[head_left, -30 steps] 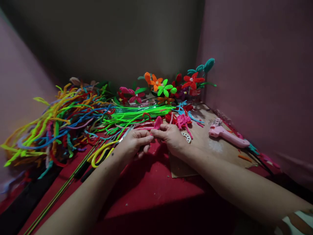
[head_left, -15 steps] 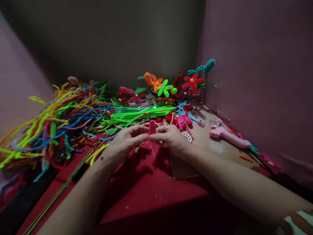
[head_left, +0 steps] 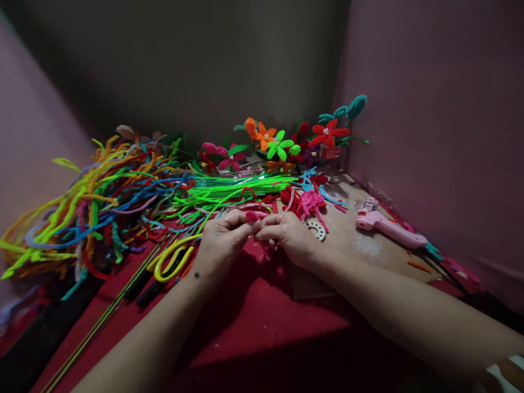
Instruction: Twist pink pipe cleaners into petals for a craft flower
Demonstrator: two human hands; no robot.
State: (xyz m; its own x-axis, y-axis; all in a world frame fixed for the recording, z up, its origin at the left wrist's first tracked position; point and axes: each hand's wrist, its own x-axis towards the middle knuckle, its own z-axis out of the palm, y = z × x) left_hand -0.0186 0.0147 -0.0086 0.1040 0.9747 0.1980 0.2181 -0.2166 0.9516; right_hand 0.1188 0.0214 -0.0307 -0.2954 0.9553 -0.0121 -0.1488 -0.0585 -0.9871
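Observation:
My left hand (head_left: 227, 237) pinches a dark pink pipe-cleaner petal (head_left: 251, 216) between thumb and fingers; only its tip shows above them. Close against it, my right hand (head_left: 286, 233) has its thumb and fingers pressed together at the petal's lower end. A bit of pink hangs below the fingertips, partly hidden. Beyond my hands lies a bundle of bright green pipe cleaners (head_left: 241, 188). Just past my right hand are a pink fuzzy piece (head_left: 311, 203) and a white disc with holes (head_left: 316, 230).
A tangled heap of coloured pipe cleaners (head_left: 94, 202) fills the left. Yellow-handled scissors (head_left: 167, 262) lie beside my left wrist. Pipe-cleaner flowers (head_left: 278, 146) stand at the back. A pink glue gun (head_left: 385, 226) rests on cardboard (head_left: 360, 262) at right, over a red tabletop (head_left: 245, 338).
The pink petal stood upright between my fingers; now it is tilted and mostly covered by them. My left hand has shifted right, and more of the yellow-handled scissors shows.

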